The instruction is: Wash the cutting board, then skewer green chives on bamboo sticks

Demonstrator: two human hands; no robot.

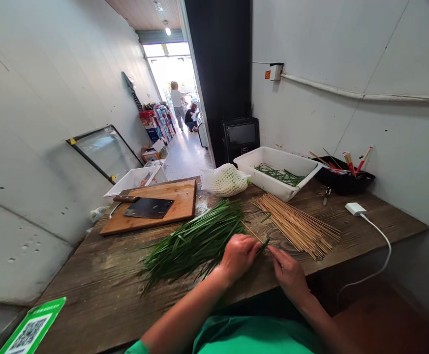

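Near the table's front edge my left hand (238,255) is closed around a thin bamboo skewer (251,231), whose far end sticks out past the knuckles. Close beside it, my right hand (289,275) pinches the end of a small folded bit of green chives (263,245) that lies between both hands. The fingers partly hide how the skewer and chives meet. Left of my hands spreads a big pile of long chives (196,236). A fan of loose bamboo skewers (295,226) lies to the right.
At the left a cleaver (150,208) rests on a wooden cutting board (185,196). Behind the chives sits a white foam-netted bundle (225,180). A white tub (273,186) holds finished-looking green strands. A black tray (347,183) and a white charger (355,209) stand right.
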